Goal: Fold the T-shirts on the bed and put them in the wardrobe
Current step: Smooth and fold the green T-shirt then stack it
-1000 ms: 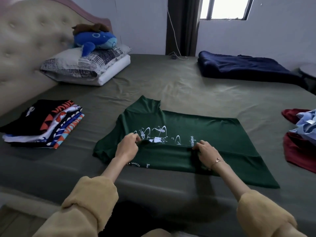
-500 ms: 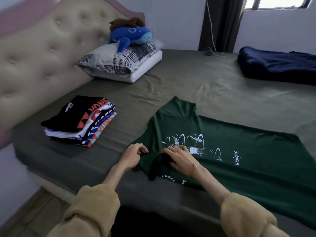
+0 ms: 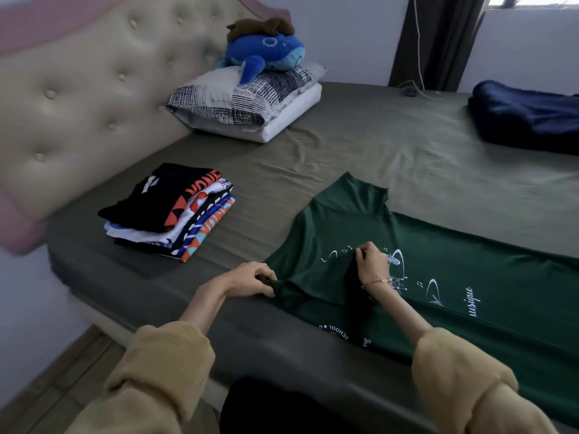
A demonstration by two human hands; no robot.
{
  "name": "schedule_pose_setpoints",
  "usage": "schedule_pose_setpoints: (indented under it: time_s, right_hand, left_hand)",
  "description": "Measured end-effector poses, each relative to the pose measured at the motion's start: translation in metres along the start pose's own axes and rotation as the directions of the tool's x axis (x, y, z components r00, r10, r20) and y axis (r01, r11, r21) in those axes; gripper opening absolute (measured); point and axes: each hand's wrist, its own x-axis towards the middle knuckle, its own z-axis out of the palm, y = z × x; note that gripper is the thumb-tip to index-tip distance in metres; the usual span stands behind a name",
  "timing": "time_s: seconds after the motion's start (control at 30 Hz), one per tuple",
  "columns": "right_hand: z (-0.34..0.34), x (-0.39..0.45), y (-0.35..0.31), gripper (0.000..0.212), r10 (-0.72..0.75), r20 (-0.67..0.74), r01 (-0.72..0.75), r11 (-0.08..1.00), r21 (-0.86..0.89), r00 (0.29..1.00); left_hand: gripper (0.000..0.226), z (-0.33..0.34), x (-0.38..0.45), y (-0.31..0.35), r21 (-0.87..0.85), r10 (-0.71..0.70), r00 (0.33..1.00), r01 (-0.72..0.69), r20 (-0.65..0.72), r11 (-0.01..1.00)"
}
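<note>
A dark green T-shirt [image 3: 454, 261] with white print lies spread on the olive bed sheet [image 3: 360, 145], its near long side folded over. My left hand [image 3: 250, 278] pinches the shirt's near sleeve at the left end. My right hand [image 3: 372, 261] pinches a fold of the green cloth a little farther in, on the chest print. A stack of several folded T-shirts [image 3: 169, 211], black one on top, sits to the left near the headboard.
A padded beige headboard [image 3: 78, 104] runs along the left. Two pillows [image 3: 247, 104] with a blue plush toy [image 3: 266, 54] lie at the far left. A folded navy blanket [image 3: 526, 117] lies far right. The bed's near edge [image 3: 282, 349] is just before me.
My view swung left. My right hand moved from the shirt's middle to the sleeve end, close to my left hand, and both now pinch cloth there.
</note>
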Motion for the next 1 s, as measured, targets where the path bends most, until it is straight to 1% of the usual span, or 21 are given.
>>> schedule_pose_setpoints:
  time_s: [0.03, 0.1, 0.13, 0.2, 0.23, 0.27, 0.3, 0.33, 0.37, 0.4, 0.47, 0.5, 0.53, 0.6, 0.67, 0.7, 0.73, 0.8, 0.83, 0.9, 1.0]
  right_hand:
    - [-0.001, 0.002, 0.001, 0.023, 0.022, -0.002, -0.022, 1.0, 0.011, 1.0]
    - [-0.004, -0.001, -0.001, 0.021, 0.006, -0.016, -0.006, 1.0, 0.025, 1.0]
    - [-0.005, -0.002, 0.0, 0.022, -0.039, -0.019, 0.039, 0.999, -0.018, 0.999]
    - [-0.008, -0.007, 0.0, 0.025, -0.155, 0.002, 0.153, 0.972, -0.179, 0.988]
    - [-0.01, -0.012, -0.002, 0.023, -0.204, 0.0, 0.199, 0.955, -0.22, 0.979]
    - [-0.013, -0.017, -0.005, 0.022, -0.255, -0.003, 0.248, 0.943, -0.223, 0.967]
    - [-0.015, -0.022, -0.007, 0.026, -0.332, 0.006, 0.326, 0.92, -0.217, 0.943]
    - [-0.017, -0.027, -0.008, 0.034, -0.437, 0.04, 0.434, 0.87, -0.234, 0.899]
    - [-0.017, -0.031, -0.008, 0.044, -0.52, 0.127, 0.534, 0.798, -0.281, 0.844]
    - [-0.017, -0.034, -0.008, 0.053, -0.561, 0.241, 0.611, 0.724, -0.321, 0.792]
    - [-0.014, -0.036, -0.006, 0.068, -0.519, 0.466, 0.695, 0.588, -0.413, 0.716]
    - [-0.011, -0.034, -0.006, 0.071, -0.497, 0.521, 0.717, 0.544, -0.436, 0.694]
    - [-0.009, -0.032, -0.007, 0.069, -0.494, 0.523, 0.716, 0.54, -0.442, 0.695]
    - [-0.007, -0.026, -0.016, 0.051, -0.502, 0.476, 0.688, 0.595, -0.415, 0.722]
    - [-0.007, -0.016, -0.029, 0.029, -0.451, 0.437, 0.611, 0.703, -0.364, 0.778]
    - [-0.008, -0.01, -0.036, 0.024, -0.415, 0.402, 0.556, 0.753, -0.351, 0.816]
    - [-0.009, -0.004, -0.042, 0.024, -0.394, 0.344, 0.507, 0.785, -0.355, 0.852]
    - [-0.01, 0.008, -0.048, 0.026, -0.386, 0.21, 0.439, 0.817, -0.376, 0.898]
    - [-0.009, 0.013, -0.049, 0.029, -0.379, 0.177, 0.419, 0.824, -0.381, 0.908]
    - [-0.006, 0.02, -0.048, 0.044, -0.326, 0.211, 0.387, 0.828, -0.406, 0.921]
    - [-0.004, 0.022, -0.041, 0.072, -0.176, 0.293, 0.297, 0.845, -0.444, 0.94]
  left_hand:
    - [0.022, 0.0, 0.001, -0.003, -0.071, -0.026, 1.0, 0.025, -0.012, 0.997]
    - [0.033, 0.0, 0.001, -0.006, -0.193, -0.112, 0.993, 0.101, -0.048, 0.976]
    - [0.033, 0.002, 0.002, -0.008, -0.229, -0.156, 0.985, 0.136, -0.074, 0.964]
    - [0.025, 0.006, 0.006, -0.01, -0.253, -0.206, 0.973, 0.174, -0.107, 0.952]
    - [0.021, 0.009, 0.007, -0.011, -0.256, -0.214, 0.97, 0.178, -0.119, 0.95]
    - [0.021, 0.011, 0.008, -0.01, -0.257, -0.218, 0.967, 0.179, -0.131, 0.95]
    - [0.022, 0.012, 0.008, -0.008, -0.272, -0.225, 0.965, 0.181, -0.139, 0.945]
    - [0.023, 0.013, 0.008, -0.008, -0.284, -0.223, 0.965, 0.177, -0.139, 0.942]
    - [0.025, 0.013, 0.008, -0.009, -0.301, -0.225, 0.966, 0.179, -0.126, 0.937]
    - [0.028, 0.013, 0.008, -0.008, -0.304, -0.223, 0.968, 0.18, -0.113, 0.935]
    - [0.035, 0.014, 0.01, -0.008, -0.306, -0.246, 0.961, 0.197, -0.128, 0.931]
    - [0.036, 0.014, 0.011, -0.008, -0.313, -0.27, 0.952, 0.214, -0.147, 0.925]
    - [0.034, 0.015, 0.011, -0.006, -0.316, -0.292, 0.943, 0.232, -0.157, 0.92]
    - [0.028, 0.015, 0.01, -0.004, -0.315, -0.302, 0.939, 0.24, -0.165, 0.918]
    - [0.025, 0.015, 0.009, -0.003, -0.334, -0.297, 0.945, 0.238, -0.139, 0.912]
    - [0.023, 0.014, 0.009, -0.005, -0.353, -0.295, 0.947, 0.234, -0.128, 0.906]
    - [0.022, 0.014, 0.01, -0.006, -0.366, -0.288, 0.95, 0.227, -0.12, 0.902]
    - [0.023, 0.014, 0.01, -0.007, -0.385, -0.286, 0.952, 0.226, -0.107, 0.895]
    - [0.025, 0.013, 0.01, -0.008, -0.388, -0.286, 0.953, 0.228, -0.098, 0.893]
    - [0.026, 0.012, 0.009, -0.01, -0.388, -0.264, 0.96, 0.211, -0.088, 0.897]
    - [0.024, 0.012, 0.007, -0.01, -0.412, -0.229, 0.97, 0.177, -0.078, 0.894]
